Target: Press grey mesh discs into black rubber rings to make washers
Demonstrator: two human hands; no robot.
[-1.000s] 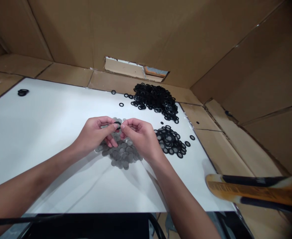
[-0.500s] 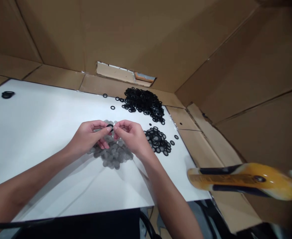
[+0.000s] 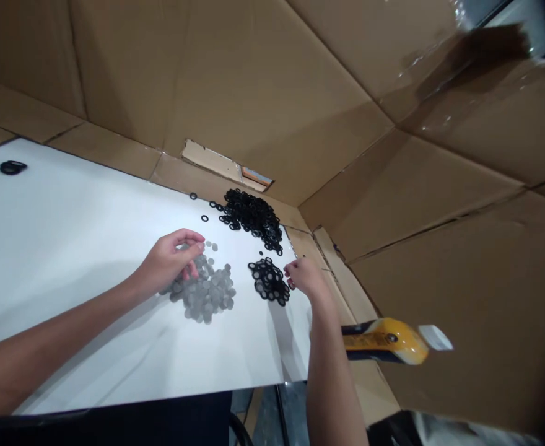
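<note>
My left hand (image 3: 173, 259) hovers at the upper left edge of a pile of small grey discs (image 3: 210, 294). Its thumb and index tips come close together; whatever may be between them is too small to make out. On the right, my right hand (image 3: 303, 276) is at the right side of a pile of black rings with grey discs set in them (image 3: 269, 282). Its fingers are curled, and I cannot make out what they hold. Behind lies a larger heap of plain black rings (image 3: 251, 214), a few strays beside it.
The white tabletop (image 3: 91, 217) is bordered by cardboard walls (image 3: 235, 87), one with a cut slot. A small black bundle (image 3: 12, 167) lies at the far left corner. Beyond the right edge, partly behind my forearm, is a yellow and black object (image 3: 388, 341).
My hands were together over the grey discs with a black ring between them. They have parted: the right moved right to the ringed discs, the left stayed. The view has turned right.
</note>
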